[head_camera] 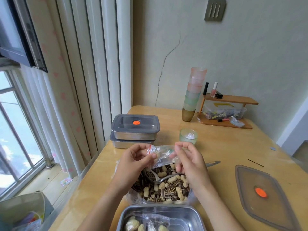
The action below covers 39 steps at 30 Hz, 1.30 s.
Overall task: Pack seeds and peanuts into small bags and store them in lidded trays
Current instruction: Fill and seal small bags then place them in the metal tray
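Nearest the camera, an open steel tray (194, 217) sits at the table's (216, 152) front edge, holding a few filled clear packets (146, 223) with peanuts showing through the plastic. Just behind it stands a large clear bag (165, 191), its mouth open on a mix of striped sunflower seeds and peanuts in the shell, with a metal scoop (158, 178) lying bowl-down in the mix and its handle reaching out to the right.

Above that bag a person holds a small zip bag (160, 153) between both hands. The left hand (133, 162) pinches its red-striped top edge between thumb and fingers, and the right hand (190, 162) has curled fingers on the opposite side. At least one peanut shows inside.

To the right, a grey translucent lid (266, 184) with an orange sticker lies flat on the table, apart from the tray. Further back on the left, two lidded steel trays (135, 133) are stacked; their contents cannot be made out. Beside them stands a green glass cup (188, 136) holding crumpled clear plastic. Against the wall rise a stack of pastel cups (194, 92) and a wooden shelf (233, 98) bearing small bottles over a clear box (225, 111) of small items.
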Each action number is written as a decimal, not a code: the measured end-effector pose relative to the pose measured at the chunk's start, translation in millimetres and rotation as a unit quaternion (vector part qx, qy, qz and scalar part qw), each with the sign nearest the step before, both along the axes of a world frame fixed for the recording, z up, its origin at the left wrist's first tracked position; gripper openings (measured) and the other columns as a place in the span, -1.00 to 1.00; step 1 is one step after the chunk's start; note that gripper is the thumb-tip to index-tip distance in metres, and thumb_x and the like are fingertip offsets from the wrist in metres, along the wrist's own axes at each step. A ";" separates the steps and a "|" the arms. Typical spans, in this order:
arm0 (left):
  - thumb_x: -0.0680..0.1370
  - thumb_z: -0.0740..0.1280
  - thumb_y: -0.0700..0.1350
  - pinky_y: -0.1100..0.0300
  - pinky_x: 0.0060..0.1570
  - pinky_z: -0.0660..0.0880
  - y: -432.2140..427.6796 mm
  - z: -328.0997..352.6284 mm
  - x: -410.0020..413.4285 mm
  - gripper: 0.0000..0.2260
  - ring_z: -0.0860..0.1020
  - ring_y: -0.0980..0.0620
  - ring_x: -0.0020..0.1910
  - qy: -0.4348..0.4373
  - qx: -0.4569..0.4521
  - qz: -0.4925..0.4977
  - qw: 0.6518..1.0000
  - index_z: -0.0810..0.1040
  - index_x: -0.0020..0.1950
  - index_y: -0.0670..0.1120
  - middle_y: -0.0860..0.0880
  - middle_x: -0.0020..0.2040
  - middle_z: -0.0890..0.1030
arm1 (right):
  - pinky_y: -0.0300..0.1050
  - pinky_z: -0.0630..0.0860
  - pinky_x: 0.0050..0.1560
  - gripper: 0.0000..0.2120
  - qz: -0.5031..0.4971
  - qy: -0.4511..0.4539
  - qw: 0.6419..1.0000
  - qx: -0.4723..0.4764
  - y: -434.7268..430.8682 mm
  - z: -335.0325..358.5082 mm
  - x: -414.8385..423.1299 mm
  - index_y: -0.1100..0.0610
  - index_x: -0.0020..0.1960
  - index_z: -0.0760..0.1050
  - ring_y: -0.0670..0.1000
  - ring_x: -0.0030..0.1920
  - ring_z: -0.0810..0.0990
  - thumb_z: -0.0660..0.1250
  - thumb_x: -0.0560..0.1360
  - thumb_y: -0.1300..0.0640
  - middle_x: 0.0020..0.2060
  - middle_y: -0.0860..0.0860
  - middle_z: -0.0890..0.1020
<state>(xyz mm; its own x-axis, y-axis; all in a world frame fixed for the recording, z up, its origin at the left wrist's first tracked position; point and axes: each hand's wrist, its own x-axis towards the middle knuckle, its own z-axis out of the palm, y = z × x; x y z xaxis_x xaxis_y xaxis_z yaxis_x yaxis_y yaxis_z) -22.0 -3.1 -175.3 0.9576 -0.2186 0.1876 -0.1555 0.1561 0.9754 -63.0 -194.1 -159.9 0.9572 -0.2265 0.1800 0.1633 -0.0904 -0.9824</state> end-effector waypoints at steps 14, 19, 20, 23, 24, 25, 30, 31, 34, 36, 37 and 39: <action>0.57 0.43 -0.26 0.01 0.06 0.67 2.2 -0.1 -0.6 -0.86 0.70 -0.22 -0.01 0.056 -0.022 -0.050 0.997 0.69 0.11 -0.25 -0.27 0.01 0.72 | -0.19 0.45 -0.46 -0.87 -0.072 -0.008 0.987 -0.142 -5.1 -5.8 -1.8 0.04 -0.06 0.55 -0.07 -0.54 0.49 0.32 0.67 0.11 -0.39 0.05 0.67; 0.55 0.45 -0.28 0.01 0.02 0.68 0.4 1.0 -1.6 -0.85 0.69 -0.19 -0.09 0.062 -0.027 -0.029 0.997 0.68 0.10 -0.28 -0.31 -0.03 0.72 | -0.04 0.61 -0.30 -0.89 -0.119 -0.029 0.979 -0.164 -7.1 -7.2 -2.4 -0.04 0.06 0.50 -0.07 -0.42 0.62 0.41 0.60 0.00 -0.21 -0.05 0.69; 0.54 0.45 -0.28 0.01 0.02 0.69 -0.2 1.1 -1.3 -0.84 0.68 -0.19 -0.11 0.063 -0.034 -0.019 0.997 0.67 0.10 -0.30 -0.33 -0.04 0.71 | -0.12 0.60 -0.24 -0.84 -0.155 -0.058 0.967 -0.192 -6.8 -8.9 -2.8 -0.04 0.08 0.48 -0.10 -0.34 0.63 0.44 0.58 0.00 -0.15 -0.09 0.66; 0.52 0.48 -0.30 0.02 -0.01 0.67 -1.1 0.0 0.4 -0.79 0.64 -0.19 -0.14 0.067 -0.053 0.008 0.996 0.61 0.12 -0.35 -0.39 -0.08 0.67 | -0.36 0.41 -0.14 -0.84 -0.218 -0.205 0.907 -0.297 0.9 -4.3 -7.3 0.07 -0.03 0.52 -0.16 -0.18 0.50 0.50 0.51 0.20 -0.16 -0.14 0.54; 0.51 0.49 -0.30 0.01 -0.03 0.69 -1.7 0.0 0.5 -0.76 0.62 -0.18 -0.14 0.069 -0.059 0.009 0.996 0.59 0.13 -0.35 -0.37 -0.11 0.65 | -0.38 0.38 -0.14 -0.86 -0.197 -0.234 0.896 -0.322 4.3 -2.5 -8.6 0.07 -0.08 0.53 -0.17 -0.17 0.48 0.48 0.51 0.22 -0.19 -0.16 0.52; 0.50 0.51 -0.29 0.02 -0.07 0.69 -2.3 0.0 -0.3 -0.73 0.62 -0.17 -0.15 0.069 -0.064 0.005 0.996 0.57 0.14 -0.35 -0.35 -0.12 0.64 | -0.40 0.36 -0.16 -0.87 -0.156 -0.244 0.898 -0.332 8.2 -1.0 -10.1 0.05 -0.10 0.54 -0.17 -0.19 0.48 0.47 0.51 0.20 -0.21 -0.20 0.50; 0.50 0.52 -0.24 0.15 -0.16 0.63 -8.1 -0.5 -6.0 -0.73 0.66 -0.10 -0.14 0.068 -0.050 -0.024 0.996 0.58 0.15 -0.26 -0.25 -0.10 0.69 | -0.31 0.44 -0.18 -0.77 0.029 -0.145 0.951 -0.271 15.0 -9.3 -10.0 -0.08 0.01 0.55 0.00 -0.19 0.52 0.57 0.46 -0.01 -0.16 -0.13 0.58; 0.49 0.52 -0.22 0.13 -0.15 0.64 -8.2 -0.3 -6.4 -0.73 0.67 -0.12 -0.14 0.066 -0.049 -0.026 0.996 0.58 0.15 -0.25 -0.26 -0.09 0.69 | -0.25 0.48 -0.17 -0.74 0.038 -0.135 0.957 -0.255 14.5 -10.3 -9.1 -0.07 0.02 0.55 0.01 -0.18 0.53 0.58 0.45 -0.03 -0.16 -0.12 0.60; 0.48 0.51 -0.21 0.01 -0.08 0.67 -8.3 1.8 -8.3 -0.72 0.69 -0.16 -0.16 0.050 -0.052 -0.043 0.996 0.58 0.12 -0.29 -0.29 -0.12 0.69 | -0.10 0.59 -0.15 -0.75 0.047 -0.114 0.969 -0.215 10.4 -9.1 -7.3 -0.05 0.02 0.55 0.01 -0.19 0.60 0.58 0.45 0.06 -0.18 -0.07 0.65; 0.47 0.51 -0.19 -0.06 -0.03 0.68 -8.9 3.1 -9.9 -0.70 0.69 -0.18 -0.16 0.035 -0.047 -0.056 0.997 0.58 0.10 -0.32 -0.31 -0.12 0.69 | -0.04 0.63 -0.14 -0.79 0.051 -0.090 0.976 -0.189 8.3 -7.9 -6.8 -0.03 0.01 0.56 0.02 -0.18 0.65 0.55 0.48 0.12 -0.18 -0.03 0.69; 0.47 0.52 -0.18 -0.09 0.00 0.67 -9.2 3.5 -10.6 -0.69 0.69 -0.18 -0.14 0.027 -0.042 -0.060 0.997 0.58 0.10 -0.32 -0.33 -0.12 0.69 | -0.06 0.64 -0.14 -0.81 0.050 -0.078 0.981 -0.172 8.0 -7.5 -6.8 -0.02 0.01 0.56 0.02 -0.17 0.67 0.53 0.49 0.14 -0.18 -0.03 0.70; 0.47 0.53 -0.19 -0.13 0.02 0.68 -9.9 3.7 -11.6 -0.70 0.69 -0.20 -0.11 0.011 -0.023 -0.051 0.998 0.58 0.10 -0.30 -0.35 -0.10 0.68 | -0.16 0.62 -0.16 -0.83 0.034 -0.060 0.985 -0.156 7.2 -7.7 -6.5 0.02 0.01 0.55 -0.02 -0.17 0.68 0.51 0.52 0.20 -0.18 -0.04 0.71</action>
<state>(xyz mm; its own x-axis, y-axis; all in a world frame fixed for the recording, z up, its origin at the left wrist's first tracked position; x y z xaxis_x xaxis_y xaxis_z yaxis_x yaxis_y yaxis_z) -33.6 -13.1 -171.5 0.9348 -0.3068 0.1791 -0.1153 0.2150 0.9698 -69.6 -186.9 -167.5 0.9356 -0.0787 0.3443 0.2934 -0.3693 -0.8818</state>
